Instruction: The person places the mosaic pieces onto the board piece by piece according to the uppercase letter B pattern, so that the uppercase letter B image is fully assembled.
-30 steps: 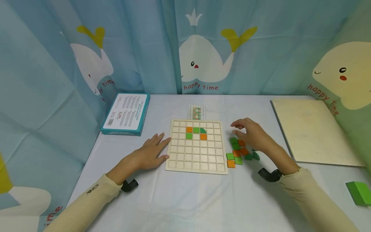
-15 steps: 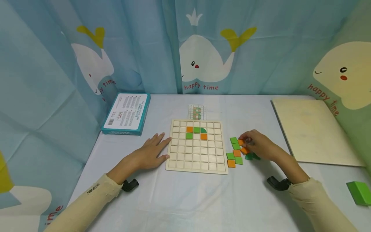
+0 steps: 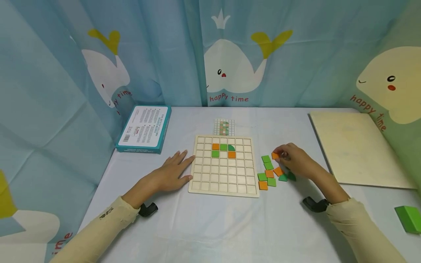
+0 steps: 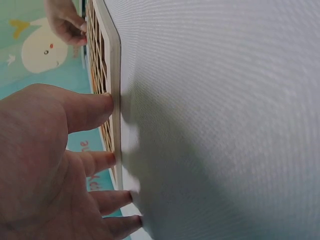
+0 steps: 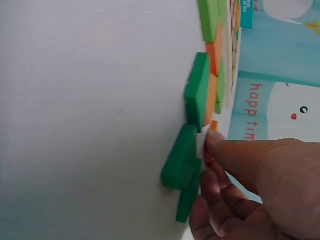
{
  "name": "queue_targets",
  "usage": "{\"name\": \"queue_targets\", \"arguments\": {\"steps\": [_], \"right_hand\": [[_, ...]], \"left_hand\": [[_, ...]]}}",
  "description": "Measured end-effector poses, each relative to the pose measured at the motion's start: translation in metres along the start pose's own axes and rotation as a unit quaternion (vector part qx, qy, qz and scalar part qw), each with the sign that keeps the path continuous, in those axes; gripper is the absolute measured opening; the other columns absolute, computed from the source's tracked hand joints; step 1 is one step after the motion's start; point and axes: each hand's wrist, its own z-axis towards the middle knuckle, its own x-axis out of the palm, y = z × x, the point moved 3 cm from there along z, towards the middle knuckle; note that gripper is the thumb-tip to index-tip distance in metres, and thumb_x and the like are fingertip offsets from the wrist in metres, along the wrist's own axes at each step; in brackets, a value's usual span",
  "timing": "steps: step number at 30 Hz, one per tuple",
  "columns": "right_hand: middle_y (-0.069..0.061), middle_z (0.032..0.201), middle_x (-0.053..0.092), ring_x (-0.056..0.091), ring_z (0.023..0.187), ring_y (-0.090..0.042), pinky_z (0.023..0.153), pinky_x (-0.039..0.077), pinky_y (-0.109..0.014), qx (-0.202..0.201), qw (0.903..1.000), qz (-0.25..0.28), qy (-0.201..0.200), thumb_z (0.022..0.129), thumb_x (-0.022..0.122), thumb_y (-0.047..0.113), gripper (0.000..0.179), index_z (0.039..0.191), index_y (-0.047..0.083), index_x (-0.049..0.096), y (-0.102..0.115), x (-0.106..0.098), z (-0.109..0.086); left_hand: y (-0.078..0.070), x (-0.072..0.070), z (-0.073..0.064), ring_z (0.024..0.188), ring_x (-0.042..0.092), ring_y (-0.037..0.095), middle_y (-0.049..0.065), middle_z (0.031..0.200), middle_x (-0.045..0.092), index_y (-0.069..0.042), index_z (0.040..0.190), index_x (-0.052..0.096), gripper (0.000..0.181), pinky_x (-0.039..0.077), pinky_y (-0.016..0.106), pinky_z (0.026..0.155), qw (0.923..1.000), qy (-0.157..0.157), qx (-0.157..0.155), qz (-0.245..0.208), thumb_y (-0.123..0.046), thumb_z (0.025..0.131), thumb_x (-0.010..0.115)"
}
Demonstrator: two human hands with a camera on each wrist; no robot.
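Note:
Between thumb and fingers my right hand (image 3: 294,160) pinches an orange square tile (image 3: 275,156), at the far side of a loose pile of tiles. Green square tiles (image 3: 266,159), orange ones (image 3: 263,185) and dark green rounded pieces (image 5: 182,157) lie around it. My left hand (image 3: 172,173) rests with spread fingers, its fingertips touching the left edge of the wooden grid board (image 3: 213,188). Near the board's far side sit two orange squares, two green squares and a dark green quarter-round piece (image 3: 231,148). In the left wrist view the thumb and fingers (image 4: 90,112) meet the board's rim.
Just beyond the board lies a small grid card (image 3: 224,127) with a coloured pattern. A teal box (image 3: 143,128) is at the back left. On the right are a large plain wooden panel (image 3: 358,149) and a green block (image 3: 408,219). A whale-print curtain (image 3: 177,54) encloses the table.
My right hand came down to the tile pile, took hold of an orange square tile and moved it slightly away from the pile. My left hand stays at the board's edge.

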Motion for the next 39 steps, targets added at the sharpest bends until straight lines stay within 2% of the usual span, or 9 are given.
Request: {"name": "queue_targets", "arguments": {"steps": [7, 11, 16, 20, 25, 31, 35, 39], "right_hand": [[-0.025, 0.118, 0.061, 0.058, 0.107, -0.036, 0.094, 0.051, -0.054, 0.000, 0.9997, 0.008, -0.022, 0.104, 0.065, 0.005, 0.025, 0.126, -0.007, 0.066, -0.002, 0.004, 0.007], [-0.029, 0.120, 0.061, 0.058, 0.110, -0.040, 0.097, 0.050, -0.058, 0.000, 0.9992, 0.006, -0.038, 0.105, 0.064, 0.005, 0.027, 0.127, -0.010, 0.065, 0.004, 0.004, 0.014], [-0.031, 0.124, 0.059, 0.059, 0.114, -0.044, 0.098, 0.051, -0.060, 0.012, 0.9986, 0.014, -0.051, 0.106, 0.058, 0.004, 0.030, 0.131, -0.012, 0.062, 0.025, 0.002, 0.027], [-0.027, 0.127, 0.057, 0.059, 0.116, -0.041, 0.099, 0.052, -0.056, 0.013, 0.9992, 0.022, -0.032, 0.107, 0.059, 0.005, 0.030, 0.134, -0.007, 0.061, 0.052, 0.009, 0.040], [-0.023, 0.124, 0.059, 0.061, 0.113, -0.038, 0.100, 0.052, -0.055, -0.032, 0.9991, 0.026, -0.010, 0.105, 0.065, 0.007, 0.029, 0.131, -0.004, 0.064, 0.089, 0.029, 0.052], [-0.014, 0.116, 0.065, 0.063, 0.108, -0.029, 0.096, 0.049, -0.052, -0.101, 0.9948, 0.004, 0.012, 0.103, 0.071, 0.016, 0.027, 0.124, 0.000, 0.070, 0.127, 0.061, 0.058], [-0.008, 0.112, 0.067, 0.065, 0.103, -0.025, 0.086, 0.049, -0.045, -0.142, 0.9897, -0.015, 0.002, 0.100, 0.075, 0.015, 0.021, 0.118, 0.005, 0.072, 0.147, 0.076, 0.057], [-0.004, 0.107, 0.070, 0.065, 0.098, -0.021, 0.080, 0.048, -0.041, -0.163, 0.9859, -0.035, -0.016, 0.097, 0.077, 0.012, 0.013, 0.110, 0.008, 0.074, 0.159, 0.086, 0.057]], "left_hand": [[-0.001, 0.000, 0.000, 0.163, 0.007, 0.044, 0.019, 0.176, 0.012, -0.017, 0.170, 0.024, 0.072, 0.014, 0.065, 0.128, 1.0000, -0.002, 0.000, 0.006, -0.045, 0.109, 0.051], [0.000, 0.000, 0.000, 0.163, 0.006, 0.044, 0.019, 0.176, 0.011, -0.018, 0.170, 0.023, 0.072, 0.014, 0.064, 0.128, 1.0000, 0.000, -0.002, 0.010, -0.046, 0.109, 0.050], [0.000, -0.001, 0.000, 0.163, 0.005, 0.043, 0.019, 0.176, 0.010, -0.018, 0.170, 0.023, 0.073, 0.014, 0.064, 0.128, 1.0000, 0.004, -0.006, 0.006, -0.046, 0.109, 0.050], [0.000, -0.001, 0.000, 0.163, 0.005, 0.044, 0.019, 0.176, 0.010, -0.018, 0.170, 0.022, 0.073, 0.014, 0.064, 0.128, 0.9999, 0.005, -0.003, 0.009, -0.047, 0.109, 0.050], [0.000, -0.001, 0.000, 0.163, 0.005, 0.043, 0.019, 0.176, 0.010, -0.018, 0.170, 0.022, 0.073, 0.014, 0.064, 0.128, 1.0000, 0.005, -0.001, 0.005, -0.046, 0.109, 0.050], [-0.001, -0.002, 0.000, 0.163, 0.005, 0.043, 0.019, 0.177, 0.010, -0.018, 0.170, 0.022, 0.073, 0.014, 0.064, 0.129, 1.0000, 0.005, -0.001, 0.008, -0.046, 0.109, 0.049], [-0.001, -0.002, 0.000, 0.163, 0.006, 0.044, 0.019, 0.176, 0.011, -0.018, 0.170, 0.023, 0.073, 0.014, 0.064, 0.128, 1.0000, 0.005, -0.001, 0.007, -0.046, 0.109, 0.049], [-0.001, -0.002, 0.000, 0.163, 0.007, 0.044, 0.020, 0.176, 0.012, -0.017, 0.170, 0.024, 0.072, 0.015, 0.064, 0.128, 1.0000, 0.003, 0.002, 0.005, -0.046, 0.109, 0.050]]}}
